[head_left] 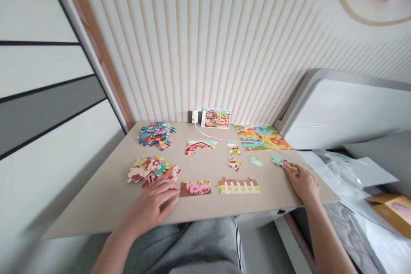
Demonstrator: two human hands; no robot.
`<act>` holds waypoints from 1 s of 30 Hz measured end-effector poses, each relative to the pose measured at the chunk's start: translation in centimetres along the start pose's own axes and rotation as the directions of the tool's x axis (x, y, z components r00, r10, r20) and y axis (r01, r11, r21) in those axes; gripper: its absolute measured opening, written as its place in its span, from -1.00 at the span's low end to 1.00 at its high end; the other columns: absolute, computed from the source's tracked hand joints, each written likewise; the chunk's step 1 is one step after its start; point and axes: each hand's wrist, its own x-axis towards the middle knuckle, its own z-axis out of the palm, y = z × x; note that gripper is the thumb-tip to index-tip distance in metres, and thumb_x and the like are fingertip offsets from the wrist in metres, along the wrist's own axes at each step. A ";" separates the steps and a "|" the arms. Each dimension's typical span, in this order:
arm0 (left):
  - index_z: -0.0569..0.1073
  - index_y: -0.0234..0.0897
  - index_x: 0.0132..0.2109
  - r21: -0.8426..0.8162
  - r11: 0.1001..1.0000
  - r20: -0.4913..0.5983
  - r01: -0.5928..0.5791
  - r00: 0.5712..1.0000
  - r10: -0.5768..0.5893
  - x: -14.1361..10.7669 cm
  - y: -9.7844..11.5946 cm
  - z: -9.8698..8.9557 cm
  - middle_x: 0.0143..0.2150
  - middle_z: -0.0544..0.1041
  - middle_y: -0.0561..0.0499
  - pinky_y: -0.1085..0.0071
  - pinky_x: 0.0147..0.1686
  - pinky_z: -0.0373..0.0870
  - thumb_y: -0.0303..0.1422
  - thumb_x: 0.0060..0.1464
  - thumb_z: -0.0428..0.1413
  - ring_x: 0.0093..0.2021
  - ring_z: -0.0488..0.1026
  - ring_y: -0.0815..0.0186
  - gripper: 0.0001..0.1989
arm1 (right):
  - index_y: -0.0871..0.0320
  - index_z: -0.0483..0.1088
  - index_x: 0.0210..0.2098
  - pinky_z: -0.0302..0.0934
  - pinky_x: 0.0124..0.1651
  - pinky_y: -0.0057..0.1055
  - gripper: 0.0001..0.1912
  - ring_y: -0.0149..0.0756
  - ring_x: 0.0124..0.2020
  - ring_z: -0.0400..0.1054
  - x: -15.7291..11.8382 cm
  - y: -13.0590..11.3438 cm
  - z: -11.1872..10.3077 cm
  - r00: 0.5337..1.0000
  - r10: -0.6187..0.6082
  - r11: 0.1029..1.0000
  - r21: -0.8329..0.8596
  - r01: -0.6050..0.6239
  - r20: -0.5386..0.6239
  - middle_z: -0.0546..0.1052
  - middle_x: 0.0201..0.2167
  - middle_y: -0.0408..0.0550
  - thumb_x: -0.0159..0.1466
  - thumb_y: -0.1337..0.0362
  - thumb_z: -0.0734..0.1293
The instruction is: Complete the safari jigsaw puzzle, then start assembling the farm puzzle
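My left hand (154,205) lies on the table with its fingers apart, beside a farm-coloured pile of puzzle pieces (150,170) and left of a joined pig section (195,188). At the right, my right hand (303,184) has its fingertips on a joined strip of pieces (284,163); its exact grip is too small to tell. A fence section (240,186) lies between the hands. Above it are a cow piece (234,164), a green piece (234,149) and a pale blue piece (255,161). A red barn section (201,146) lies farther back.
A blue-toned pile of pieces (155,134) sits at the table's back left. A picture card (216,118) leans on the wall beside a white plug (195,116), whose cable crosses the table (112,205). An animal puzzle (263,138) lies back right.
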 end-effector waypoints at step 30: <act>0.55 -0.10 0.05 -0.005 1.000 0.041 0.017 0.999 -0.017 -0.1 -0.2 0.2 0.03 0.59 -0.03 0.20 0.19 0.41 -0.36 0.32 0.08 0.13 0.47 0.15 -0.77 | 0.02 0.31 0.33 0.34 0.22 -0.01 -0.39 -0.02 0.17 0.45 -7.1 -7.3 -3.3 0.833 -0.551 0.502 0.814 0.291 0.042 0.51 0.21 0.14 0.34 0.00 0.37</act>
